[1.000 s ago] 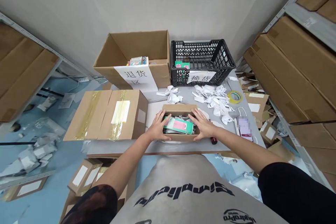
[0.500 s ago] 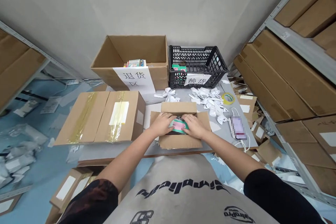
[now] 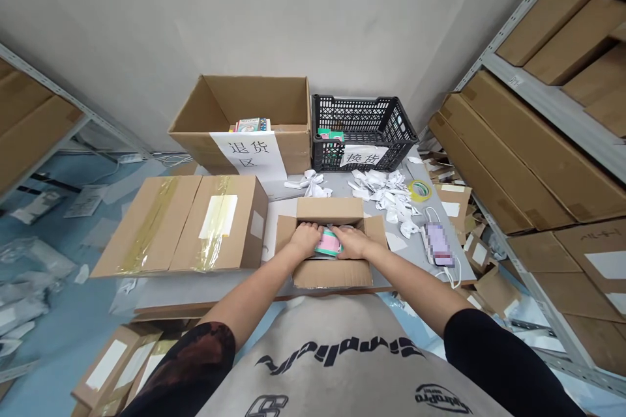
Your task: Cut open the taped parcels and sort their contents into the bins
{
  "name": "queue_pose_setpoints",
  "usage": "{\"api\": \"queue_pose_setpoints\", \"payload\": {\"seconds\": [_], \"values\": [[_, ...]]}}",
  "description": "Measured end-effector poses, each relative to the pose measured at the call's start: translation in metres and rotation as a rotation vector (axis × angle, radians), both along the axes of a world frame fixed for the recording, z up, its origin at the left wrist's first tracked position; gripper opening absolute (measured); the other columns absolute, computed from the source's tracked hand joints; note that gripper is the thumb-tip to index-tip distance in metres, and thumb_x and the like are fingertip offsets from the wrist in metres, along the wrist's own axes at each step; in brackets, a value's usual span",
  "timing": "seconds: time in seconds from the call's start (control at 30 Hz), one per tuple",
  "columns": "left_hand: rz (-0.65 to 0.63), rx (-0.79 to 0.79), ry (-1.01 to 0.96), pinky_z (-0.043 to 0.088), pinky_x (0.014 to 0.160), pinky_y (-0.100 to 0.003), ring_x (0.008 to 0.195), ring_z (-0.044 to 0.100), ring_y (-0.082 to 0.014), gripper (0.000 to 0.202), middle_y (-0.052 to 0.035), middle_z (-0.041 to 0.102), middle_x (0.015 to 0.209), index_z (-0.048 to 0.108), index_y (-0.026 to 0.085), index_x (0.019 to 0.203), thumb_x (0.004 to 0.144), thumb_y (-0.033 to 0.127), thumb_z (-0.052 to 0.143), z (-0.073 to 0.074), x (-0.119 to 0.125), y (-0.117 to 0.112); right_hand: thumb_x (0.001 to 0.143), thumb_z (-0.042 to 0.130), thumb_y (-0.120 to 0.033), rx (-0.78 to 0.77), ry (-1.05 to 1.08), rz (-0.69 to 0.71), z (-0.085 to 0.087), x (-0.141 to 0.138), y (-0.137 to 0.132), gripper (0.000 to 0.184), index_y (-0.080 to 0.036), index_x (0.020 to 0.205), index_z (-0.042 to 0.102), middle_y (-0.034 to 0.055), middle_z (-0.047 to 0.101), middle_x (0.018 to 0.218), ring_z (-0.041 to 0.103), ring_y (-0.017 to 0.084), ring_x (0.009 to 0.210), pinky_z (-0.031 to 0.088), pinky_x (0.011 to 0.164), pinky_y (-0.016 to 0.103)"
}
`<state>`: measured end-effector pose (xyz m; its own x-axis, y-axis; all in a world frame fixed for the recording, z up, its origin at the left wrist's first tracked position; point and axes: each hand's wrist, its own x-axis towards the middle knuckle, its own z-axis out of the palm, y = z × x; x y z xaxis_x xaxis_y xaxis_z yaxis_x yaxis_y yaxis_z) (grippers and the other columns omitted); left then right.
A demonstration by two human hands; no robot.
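Observation:
A small open cardboard box (image 3: 332,273) stands at the table's front edge with its flaps folded outward. Inside it lies a pink and green packet (image 3: 328,242), its pink face up. My left hand (image 3: 307,239) reaches into the box and grips the packet's left side. From the other side my right hand (image 3: 353,242) holds the packet's right edge, thumb toward its top. Fingertips of both hands are partly hidden inside the box. What lies beneath the packet is out of sight.
Behind stand a large open carton (image 3: 244,104) with a paper sign and a black plastic crate (image 3: 364,124). Taped cartons (image 3: 190,225) sit at left. Paper scraps (image 3: 384,192), a tape roll (image 3: 419,191) and a phone (image 3: 439,244) lie right, beside loaded shelves (image 3: 552,163).
Both hands have sunk deeper into the small box with the packet, which now sits lower between the walls. The camera view has shifted slightly.

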<state>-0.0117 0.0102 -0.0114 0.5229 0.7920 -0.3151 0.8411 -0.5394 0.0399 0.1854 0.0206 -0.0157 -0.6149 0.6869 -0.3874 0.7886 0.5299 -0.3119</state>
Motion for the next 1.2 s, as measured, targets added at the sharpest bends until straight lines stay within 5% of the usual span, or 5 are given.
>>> {"api": "queue_pose_setpoints", "payload": {"seconds": [0.4,0.67,0.97,1.1,1.2], "values": [[0.044,0.023,-0.026,0.047,0.084,-0.043,0.095,0.064,-0.0331,0.053,-0.0188,0.066,0.105,0.056,0.01,0.111,0.063,0.024,0.076,0.021,-0.003,-0.01,0.066,0.074,-0.033,0.121,0.021,0.005,0.01,-0.006,-0.014,0.085,-0.012,0.141,0.04,0.0207,0.056,0.13,0.053,0.034,0.118,0.039,0.099,0.045],[0.118,0.204,-0.22,0.039,0.095,-0.044,0.111,0.052,-0.0335,0.061,-0.0164,0.056,0.12,0.046,0.016,0.124,0.068,0.024,0.069,0.063,-0.007,-0.034,0.07,0.064,-0.026,0.34,0.177,0.089,0.072,0.007,-0.019,0.072,-0.01,0.137,0.045,0.0198,0.056,0.129,0.048,0.034,0.12,0.032,0.103,0.046],[0.088,0.324,-0.268,0.04,0.095,-0.044,0.111,0.054,-0.0347,0.056,-0.0162,0.06,0.118,0.048,0.015,0.119,0.07,0.032,0.071,0.123,-0.012,-0.02,0.071,0.07,-0.027,0.473,0.217,0.132,0.147,0.011,-0.007,0.077,-0.013,0.142,0.043,0.0194,0.054,0.13,0.045,0.039,0.119,0.032,0.101,0.055],[0.16,0.448,-0.341,0.041,0.098,-0.046,0.115,0.054,-0.0365,0.068,-0.0178,0.058,0.125,0.044,0.014,0.126,0.068,0.035,0.073,0.159,-0.024,-0.023,0.077,0.071,-0.034,0.581,0.399,0.077,0.194,0.013,-0.003,0.078,-0.028,0.147,0.038,0.0106,0.038,0.148,0.028,0.042,0.136,0.023,0.11,0.064],[0.332,0.479,-0.418,0.046,0.092,-0.043,0.109,0.059,-0.0339,0.069,-0.0133,0.062,0.115,0.045,0.017,0.125,0.066,0.038,0.074,0.173,-0.034,-0.026,0.077,0.072,-0.049,0.649,0.662,-0.108,0.197,0.028,-0.001,0.091,-0.034,0.153,0.024,0.0048,0.02,0.159,0.016,0.043,0.145,0.02,0.113,0.066]]}}
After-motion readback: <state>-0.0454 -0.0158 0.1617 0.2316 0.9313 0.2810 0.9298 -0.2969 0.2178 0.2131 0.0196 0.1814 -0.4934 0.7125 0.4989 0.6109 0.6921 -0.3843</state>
